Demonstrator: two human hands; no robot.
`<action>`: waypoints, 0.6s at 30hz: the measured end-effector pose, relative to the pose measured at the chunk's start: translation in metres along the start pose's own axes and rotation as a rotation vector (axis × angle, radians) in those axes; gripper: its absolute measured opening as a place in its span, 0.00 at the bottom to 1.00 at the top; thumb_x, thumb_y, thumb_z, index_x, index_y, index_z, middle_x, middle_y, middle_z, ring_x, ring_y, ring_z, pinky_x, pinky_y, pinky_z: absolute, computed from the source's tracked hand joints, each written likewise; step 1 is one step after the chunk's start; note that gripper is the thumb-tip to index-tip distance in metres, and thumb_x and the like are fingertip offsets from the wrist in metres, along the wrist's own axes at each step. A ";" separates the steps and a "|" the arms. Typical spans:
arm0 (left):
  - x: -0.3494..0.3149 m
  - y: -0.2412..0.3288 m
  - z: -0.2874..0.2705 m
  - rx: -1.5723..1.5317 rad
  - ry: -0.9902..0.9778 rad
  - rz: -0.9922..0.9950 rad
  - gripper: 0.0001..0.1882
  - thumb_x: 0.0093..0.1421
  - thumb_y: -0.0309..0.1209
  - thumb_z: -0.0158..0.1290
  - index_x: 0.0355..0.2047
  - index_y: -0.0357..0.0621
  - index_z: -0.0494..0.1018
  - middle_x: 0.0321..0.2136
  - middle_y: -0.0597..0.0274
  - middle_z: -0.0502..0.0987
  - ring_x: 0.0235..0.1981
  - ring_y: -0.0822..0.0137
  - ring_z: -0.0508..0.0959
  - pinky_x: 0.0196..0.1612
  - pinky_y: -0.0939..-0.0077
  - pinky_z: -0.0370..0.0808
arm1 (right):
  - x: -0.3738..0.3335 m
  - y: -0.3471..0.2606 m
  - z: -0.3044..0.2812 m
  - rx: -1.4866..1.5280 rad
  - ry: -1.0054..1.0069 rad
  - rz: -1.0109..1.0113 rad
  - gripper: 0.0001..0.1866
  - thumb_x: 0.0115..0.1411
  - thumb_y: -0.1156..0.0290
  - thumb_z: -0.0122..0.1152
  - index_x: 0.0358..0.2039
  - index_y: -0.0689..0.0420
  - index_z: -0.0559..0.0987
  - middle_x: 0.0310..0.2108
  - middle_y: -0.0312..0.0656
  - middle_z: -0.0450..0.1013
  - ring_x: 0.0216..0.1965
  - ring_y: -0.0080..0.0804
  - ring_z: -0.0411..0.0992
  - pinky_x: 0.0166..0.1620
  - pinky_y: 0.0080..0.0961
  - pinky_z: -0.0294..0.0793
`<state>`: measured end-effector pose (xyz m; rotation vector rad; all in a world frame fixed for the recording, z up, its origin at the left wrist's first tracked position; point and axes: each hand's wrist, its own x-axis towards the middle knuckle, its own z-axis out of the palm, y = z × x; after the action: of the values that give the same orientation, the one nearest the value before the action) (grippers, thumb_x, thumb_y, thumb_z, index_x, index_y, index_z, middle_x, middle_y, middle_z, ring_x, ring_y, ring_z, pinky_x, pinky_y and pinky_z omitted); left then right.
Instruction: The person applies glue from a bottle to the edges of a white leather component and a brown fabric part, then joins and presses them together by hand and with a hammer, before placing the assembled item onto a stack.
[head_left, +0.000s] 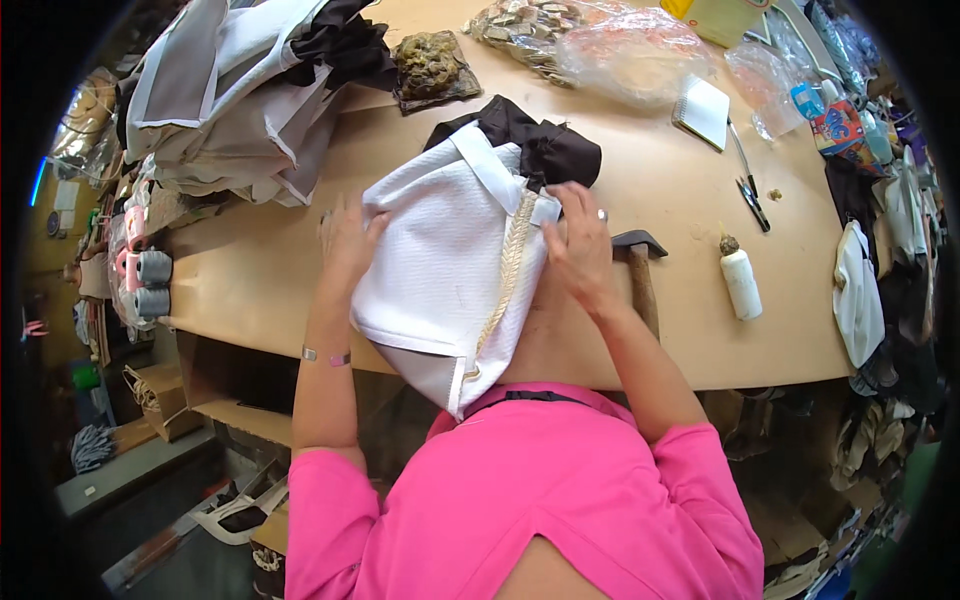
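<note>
A white textured fabric bag (440, 250) lies tilted on the table's front edge, its lower corner hanging over toward me. A cream braided cord (510, 255) runs down its right side, and dark brown lining (565, 150) spills out at the top. My left hand (350, 235) grips the bag's left edge, thumb on the fabric. At the upper right edge, close to the cord's top end, my right hand (580, 240) has its fingers closed on the white cloth. Partly behind my right forearm lies a hammer (643, 285) with a wooden handle.
Similar white pieces (230, 110) are piled at the far left. A bag of brass-coloured bits (432, 68), clear plastic bags (640, 55) and a notebook (702, 112) lie toward the back. Right of the hammer stand a white bottle (740, 283) and thread snips (752, 205). Thread spools (152, 270) sit left.
</note>
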<state>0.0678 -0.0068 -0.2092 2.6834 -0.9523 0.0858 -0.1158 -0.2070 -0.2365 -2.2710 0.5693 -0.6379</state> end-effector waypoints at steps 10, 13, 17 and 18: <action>0.051 0.127 0.030 0.014 -0.216 0.355 0.17 0.50 0.28 0.46 0.43 0.48 0.67 0.40 0.58 0.69 0.39 0.57 0.71 0.45 0.65 0.64 | 0.069 0.040 -0.011 0.019 -0.252 0.183 0.25 0.48 0.66 0.52 0.49 0.55 0.64 0.41 0.53 0.68 0.42 0.46 0.67 0.45 0.32 0.65; 0.051 0.129 0.031 0.199 -0.312 0.366 0.14 0.50 0.26 0.45 0.39 0.47 0.68 0.35 0.58 0.70 0.35 0.59 0.72 0.44 0.65 0.64 | 0.066 0.040 -0.033 0.035 -0.497 0.226 0.25 0.50 0.63 0.53 0.49 0.55 0.66 0.39 0.51 0.70 0.41 0.44 0.68 0.46 0.30 0.65; 0.034 0.122 0.038 0.090 -0.131 0.573 0.10 0.45 0.21 0.45 0.30 0.45 0.67 0.26 0.62 0.71 0.30 0.61 0.73 0.44 0.63 0.63 | 0.053 0.045 -0.034 -0.264 -0.222 0.108 0.24 0.49 0.59 0.54 0.46 0.53 0.68 0.47 0.44 0.63 0.44 0.43 0.65 0.46 0.33 0.65; 0.028 0.117 0.036 -0.064 -0.051 0.599 0.10 0.44 0.20 0.45 0.30 0.45 0.67 0.25 0.63 0.71 0.29 0.62 0.72 0.45 0.63 0.63 | 0.049 0.041 -0.034 -0.340 -0.314 0.075 0.24 0.49 0.60 0.55 0.46 0.53 0.66 0.49 0.42 0.59 0.46 0.43 0.63 0.45 0.35 0.66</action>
<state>0.0149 -0.1203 -0.2104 2.2624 -1.7087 0.1082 -0.1063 -0.2784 -0.2315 -2.5834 0.6402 -0.1459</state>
